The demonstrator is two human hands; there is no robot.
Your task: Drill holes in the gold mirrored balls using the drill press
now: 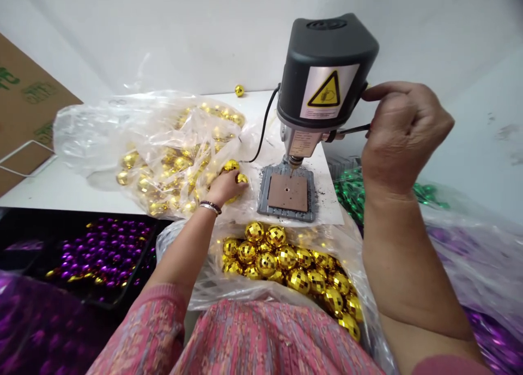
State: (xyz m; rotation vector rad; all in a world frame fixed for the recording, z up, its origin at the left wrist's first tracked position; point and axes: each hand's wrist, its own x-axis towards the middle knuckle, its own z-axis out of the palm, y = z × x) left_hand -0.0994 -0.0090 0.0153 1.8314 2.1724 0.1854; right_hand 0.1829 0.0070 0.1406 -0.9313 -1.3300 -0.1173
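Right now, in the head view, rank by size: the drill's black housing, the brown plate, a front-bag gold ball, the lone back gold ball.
Black housing, then brown plate, then the front ball and lone ball: the front ball looks bigger, but nearness makes that unsure.

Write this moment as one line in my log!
left hand: on gold mirror ball in clear plastic bag | right hand: gripping black lever of bench drill | under drill: brown holed pad

The left hand (227, 187) reaches forward palm-down, while the raised right hand (404, 135) curls its fingers.
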